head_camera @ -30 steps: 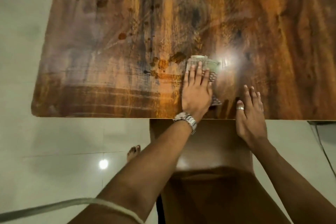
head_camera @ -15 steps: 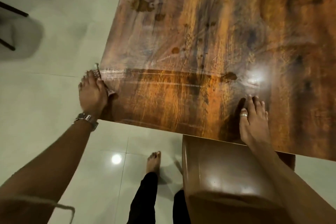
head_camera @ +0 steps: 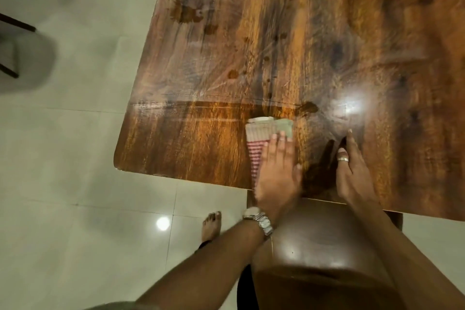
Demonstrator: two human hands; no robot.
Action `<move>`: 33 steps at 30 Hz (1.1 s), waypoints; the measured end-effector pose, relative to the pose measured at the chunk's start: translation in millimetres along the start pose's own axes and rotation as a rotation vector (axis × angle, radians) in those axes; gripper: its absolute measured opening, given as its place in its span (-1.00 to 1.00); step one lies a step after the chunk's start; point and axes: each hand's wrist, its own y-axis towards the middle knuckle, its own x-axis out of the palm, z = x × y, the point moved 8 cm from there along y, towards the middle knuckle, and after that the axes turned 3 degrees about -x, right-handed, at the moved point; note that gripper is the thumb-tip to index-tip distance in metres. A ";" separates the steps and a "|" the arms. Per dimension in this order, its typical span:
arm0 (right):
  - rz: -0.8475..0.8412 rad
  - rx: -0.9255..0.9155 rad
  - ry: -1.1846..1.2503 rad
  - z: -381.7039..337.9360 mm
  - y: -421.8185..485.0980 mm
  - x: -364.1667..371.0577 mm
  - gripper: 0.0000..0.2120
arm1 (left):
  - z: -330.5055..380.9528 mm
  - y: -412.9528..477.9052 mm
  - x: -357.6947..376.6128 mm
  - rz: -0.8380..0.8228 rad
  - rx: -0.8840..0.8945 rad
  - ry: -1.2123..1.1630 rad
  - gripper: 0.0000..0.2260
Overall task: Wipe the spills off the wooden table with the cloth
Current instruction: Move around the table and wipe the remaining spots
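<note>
The left hand [head_camera: 278,173] lies flat on the folded cloth [head_camera: 261,138], a striped red-and-white and pale piece, pressing it to the wooden desk [head_camera: 201,148] just left of the frame's centre, close to the near edge. Its fingers [head_camera: 281,142] are stretched out side by side over the cloth, pinning it down rather than curled round it; the hand is somewhat blurred. The right hand [head_camera: 352,173] rests palm-down on the bare desk to the right of the cloth, fingers straight and together, holding nothing, apparently bracing. A ring [head_camera: 342,158] shows on one of its fingers and a metal watch [head_camera: 259,220] on the left wrist. The step in hand looks like a wiping pass along the near strip of the desk, which appears cleaner and more orange than the wood above it. Much is left: a dark blot [head_camera: 308,108] sits just above and right of the cloth, small brown spots [head_camera: 232,74] lie toward the centre, and a large splash [head_camera: 187,12] marks the upper left of the desk. The next move probably calls for sliding the cloth up over the nearest blot with firm, even pressure, then reaching farther for the rest. A brown padded chair [head_camera: 319,246] stands at the near edge, lower right.
</note>
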 end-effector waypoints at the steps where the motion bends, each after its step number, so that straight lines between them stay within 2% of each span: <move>1: 0.016 0.010 0.009 3.7 -1.4 -4.8 -0.51 | 26.1 0.1 10.4 -0.025 0.063 0.009 -0.42; 5: 0.113 0.032 -0.016 24.4 -14.6 -27.1 -0.52 | 91.6 7.6 39.3 -0.112 0.239 0.103 -0.42; 9: 0.077 0.000 -0.124 33.8 -25.8 -24.2 -0.52 | 83.4 16.2 36.8 -0.143 0.323 0.127 -0.44; 12: 0.085 -0.022 -0.190 24.6 -23.9 -12.6 -0.49 | 13.1 32.1 4.1 -0.092 0.215 0.097 -0.46; 15: 0.066 -0.067 -0.237 2.2 -21.5 8.9 -0.42 | -96.4 44.2 -45.9 -0.004 0.006 0.133 -0.42; 18: 0.046 -0.157 -0.290 -36.7 -21.4 40.3 -0.41 | -187.8 38.8 -86.6 -0.016 -0.113 0.093 -0.36; 22: 0.026 -0.194 -0.304 -79.4 -25.0 78.9 -0.48 | -202.4 35.0 -97.9 -0.008 -0.088 -0.030 -0.37; 25: 0.010 -0.204 -0.292 -93.7 -27.7 95.1 -0.52 | -199.4 38.1 -106.9 0.032 -0.154 -0.221 -0.38; 27: 0.000 -0.206 -0.293 -96.8 -29.0 99.5 -0.52 | -199.6 36.2 -119.3 0.054 -0.233 -0.483 -0.42; 29: -0.015 -0.192 -0.287 -94.7 -29.6 101.4 -0.52 | -184.7 21.0 -128.2 0.073 -0.271 -0.855 -0.43; 30: -0.025 -0.191 -0.287 -93.4 -30.0 101.6 -0.51 | -188.0 23.6 -131.1 0.084 -0.336 -1.119 -0.43; 32: -0.043 -0.201 -0.289 -91.7 -30.6 100.6 -0.51 | -211.2 38.3 -142.5 0.117 -0.523 -1.650 -0.43; 33: -0.052 -0.205 -0.285 -91.6 -30.2 99.8 -0.51 | -232.1 35.8 -149.3 0.122 -0.658 -1.767 -0.44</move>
